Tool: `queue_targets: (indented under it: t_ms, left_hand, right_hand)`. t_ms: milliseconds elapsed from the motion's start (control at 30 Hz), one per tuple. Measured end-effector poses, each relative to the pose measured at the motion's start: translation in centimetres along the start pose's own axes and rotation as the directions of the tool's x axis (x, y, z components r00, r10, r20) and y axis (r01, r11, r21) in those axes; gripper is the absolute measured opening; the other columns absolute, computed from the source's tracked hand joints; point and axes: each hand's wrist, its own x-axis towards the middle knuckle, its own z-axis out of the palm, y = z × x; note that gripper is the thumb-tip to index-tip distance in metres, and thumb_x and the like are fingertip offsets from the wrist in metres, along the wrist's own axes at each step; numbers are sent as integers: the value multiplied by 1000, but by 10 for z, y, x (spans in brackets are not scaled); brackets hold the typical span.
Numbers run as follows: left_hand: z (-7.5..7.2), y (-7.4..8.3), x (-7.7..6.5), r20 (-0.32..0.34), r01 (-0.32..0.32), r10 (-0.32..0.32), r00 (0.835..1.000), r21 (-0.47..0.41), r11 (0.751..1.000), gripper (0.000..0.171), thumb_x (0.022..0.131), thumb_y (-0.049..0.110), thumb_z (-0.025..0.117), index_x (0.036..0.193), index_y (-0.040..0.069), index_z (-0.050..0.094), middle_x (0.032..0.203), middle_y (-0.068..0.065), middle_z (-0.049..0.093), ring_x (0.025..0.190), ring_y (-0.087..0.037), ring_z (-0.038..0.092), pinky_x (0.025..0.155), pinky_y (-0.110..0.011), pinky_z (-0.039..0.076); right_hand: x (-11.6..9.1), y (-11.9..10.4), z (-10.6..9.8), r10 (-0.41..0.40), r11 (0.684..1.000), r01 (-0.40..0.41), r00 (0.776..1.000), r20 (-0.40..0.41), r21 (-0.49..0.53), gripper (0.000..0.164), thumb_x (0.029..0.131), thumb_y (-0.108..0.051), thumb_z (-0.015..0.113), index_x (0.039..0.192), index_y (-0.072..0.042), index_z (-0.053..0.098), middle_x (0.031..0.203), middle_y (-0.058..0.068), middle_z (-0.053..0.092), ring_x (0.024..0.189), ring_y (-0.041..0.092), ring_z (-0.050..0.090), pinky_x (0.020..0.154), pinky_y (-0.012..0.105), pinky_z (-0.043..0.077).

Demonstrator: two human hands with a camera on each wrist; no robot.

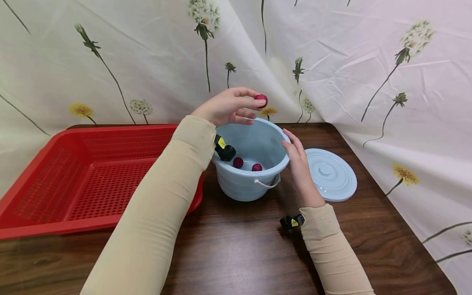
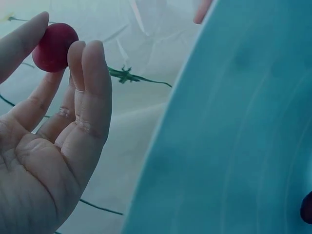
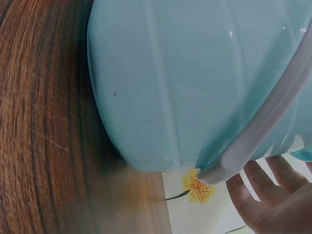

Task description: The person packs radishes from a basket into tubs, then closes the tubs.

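Observation:
My left hand point(image 1: 231, 107) is raised over the far side of a light blue bucket point(image 1: 241, 186) and pinches a small dark red ball point(image 2: 54, 48) between thumb and fingertips. Two similar balls, one on the left point(image 1: 238, 162) and one on the right point(image 1: 257, 167), lie on the bucket's floor. At the bucket's right side, my right hand point(image 1: 298, 164) touches the rim with its fingertips. Its fingers point(image 3: 265, 183) lie fairly straight along the outer wall in the right wrist view. The white handle point(image 3: 263, 122) hangs down the bucket's near side.
A large red perforated basket point(image 1: 37, 228) stands left of the bucket, partly behind my left forearm. The bucket's light blue lid point(image 1: 337, 174) lies flat on the dark wooden table point(image 1: 236, 250) to the right. A flower-printed cloth point(image 1: 155, 61) hangs behind the table.

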Motion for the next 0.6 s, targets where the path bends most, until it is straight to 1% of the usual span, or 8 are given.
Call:
queue_targets:
  t_ms: [67, 133, 300, 400, 600]
  left_hand:
    - [1, -3, 3, 7, 9, -9, 1000, 22, 1000, 40, 94, 25, 68, 131, 13, 56, 131, -13, 60, 110, -37, 62, 84, -33, 59]
    - [2, -5, 6, 14, 26, -27, 1000, 47, 999, 40, 94, 24, 69, 130, 13, 57, 128, -12, 62, 108, -36, 64, 87, -34, 58]
    - [5, -12, 11, 36, 88, -91, 995, 82, 993, 39, 93, 20, 70, 129, 14, 58, 119, -10, 63, 103, -34, 66, 90, -35, 57]
    - [5, -15, 12, 53, 120, -126, 991, 95, 988, 39, 92, 19, 71, 128, 13, 57, 117, -8, 64, 107, -35, 64, 92, -37, 57]
    - [7, -20, 16, 83, 143, -158, 984, 158, 977, 37, 93, 19, 70, 127, 10, 58, 126, -14, 63, 120, -40, 59, 94, -40, 55]
  right_hand:
    - [0, 0, 0, 3, 1000, -3, 1000, 2, 1, 51, 101, -35, 45, 150, -22, 41, 154, 3, 39, 134, 25, 42, 110, 52, 37]
    - [0, 0, 0, 6, 1000, -6, 1000, 4, 3, 51, 101, -35, 45, 150, -23, 41, 153, 3, 40, 134, 25, 42, 110, 52, 37]
    - [0, 0, 1, 8, 1000, -9, 1000, 8, 10, 51, 101, -35, 45, 150, -23, 41, 153, 4, 40, 133, 25, 41, 110, 53, 37]
    - [0, 0, 1, 9, 1000, -9, 1000, 10, 17, 51, 101, -35, 45, 150, -23, 41, 153, 4, 40, 133, 25, 41, 109, 52, 37]
    - [0, 0, 0, 10, 1000, -10, 1000, 3, 11, 51, 101, -35, 45, 150, -23, 41, 153, 4, 40, 133, 24, 42, 109, 51, 37]
